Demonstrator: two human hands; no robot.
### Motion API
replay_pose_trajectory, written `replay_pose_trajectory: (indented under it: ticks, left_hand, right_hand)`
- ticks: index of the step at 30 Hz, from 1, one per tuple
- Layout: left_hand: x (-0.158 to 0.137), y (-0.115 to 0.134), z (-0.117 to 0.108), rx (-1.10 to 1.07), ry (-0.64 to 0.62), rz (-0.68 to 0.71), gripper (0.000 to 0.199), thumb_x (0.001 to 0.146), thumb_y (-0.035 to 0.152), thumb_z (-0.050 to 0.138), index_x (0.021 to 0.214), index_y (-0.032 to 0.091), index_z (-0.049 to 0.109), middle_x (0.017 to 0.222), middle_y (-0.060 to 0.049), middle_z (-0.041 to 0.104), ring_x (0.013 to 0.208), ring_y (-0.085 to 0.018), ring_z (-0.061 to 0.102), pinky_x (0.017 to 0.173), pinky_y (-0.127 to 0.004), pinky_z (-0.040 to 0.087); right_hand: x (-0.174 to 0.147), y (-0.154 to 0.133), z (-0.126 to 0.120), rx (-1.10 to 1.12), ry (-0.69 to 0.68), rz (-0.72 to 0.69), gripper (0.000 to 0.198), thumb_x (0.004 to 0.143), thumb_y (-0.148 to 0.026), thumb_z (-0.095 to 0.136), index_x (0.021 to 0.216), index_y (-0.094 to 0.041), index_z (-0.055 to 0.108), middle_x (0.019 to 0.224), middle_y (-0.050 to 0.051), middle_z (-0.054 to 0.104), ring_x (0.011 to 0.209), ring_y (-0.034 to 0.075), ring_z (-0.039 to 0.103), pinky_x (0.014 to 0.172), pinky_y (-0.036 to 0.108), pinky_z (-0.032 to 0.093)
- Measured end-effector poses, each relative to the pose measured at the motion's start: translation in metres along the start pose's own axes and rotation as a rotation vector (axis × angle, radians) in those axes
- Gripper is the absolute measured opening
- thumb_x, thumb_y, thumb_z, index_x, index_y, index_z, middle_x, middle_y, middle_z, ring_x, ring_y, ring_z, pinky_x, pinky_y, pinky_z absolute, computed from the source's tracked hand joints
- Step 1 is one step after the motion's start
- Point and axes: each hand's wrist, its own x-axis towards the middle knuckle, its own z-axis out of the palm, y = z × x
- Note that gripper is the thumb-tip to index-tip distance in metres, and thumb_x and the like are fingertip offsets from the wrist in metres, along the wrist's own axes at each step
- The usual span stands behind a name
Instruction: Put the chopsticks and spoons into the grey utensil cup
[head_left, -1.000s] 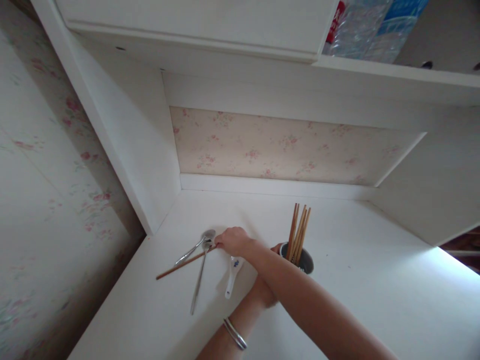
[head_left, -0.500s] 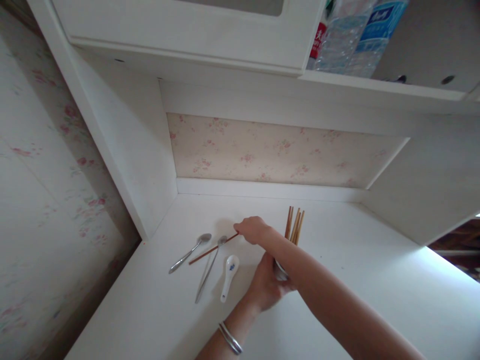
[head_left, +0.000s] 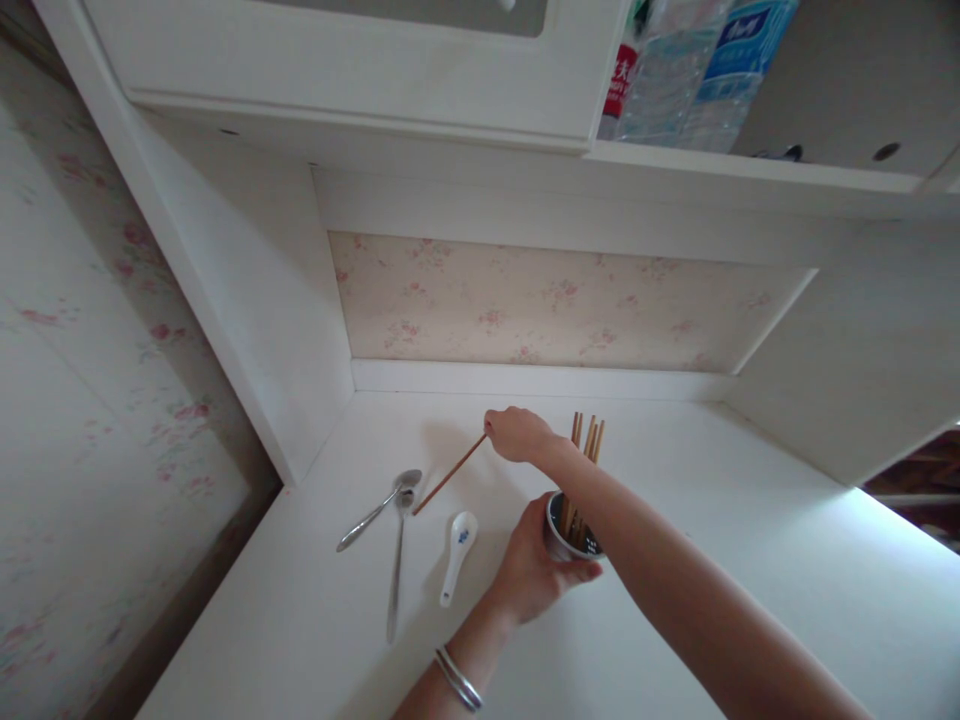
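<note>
1. The right hand (head_left: 517, 436) pinches one chopstick (head_left: 450, 474), its fingers closed on the top end, lifted left of the cup (head_left: 570, 530).
2. The left hand (head_left: 536, 570) wraps the cup, which holds several chopsticks (head_left: 585, 450).
3. Two metal spoons (head_left: 390, 520) and a white spoon (head_left: 456, 545) lie on the surface (head_left: 712, 560), left of the cup.

A white surface (head_left: 675, 600) sits in a recessed white cabinet nook backed by pale floral wallpaper (head_left: 555, 305). Above, a shelf (head_left: 750, 175) holds plastic water bottles (head_left: 697, 70). Daylight brightens the surface's right edge.
</note>
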Motion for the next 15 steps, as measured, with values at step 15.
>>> replay_pose_trajectory:
  ticks: [15]
  left_hand:
    - [0.001,0.002,0.002,-0.031,-0.005,0.044,0.075,0.057,0.018,0.086,0.123,0.018,0.050,0.117,-0.011,0.063,0.107,-0.025,0.060,0.097,-0.040,0.044]
  right_hand:
    - [-0.058,0.026,-0.057,1.014,0.965,-0.032,0.015,0.091,-0.029,0.050,0.105,-0.024,0.046,0.104,0.002,0.065,0.077,0.013,0.068,0.070,0.028,0.054]
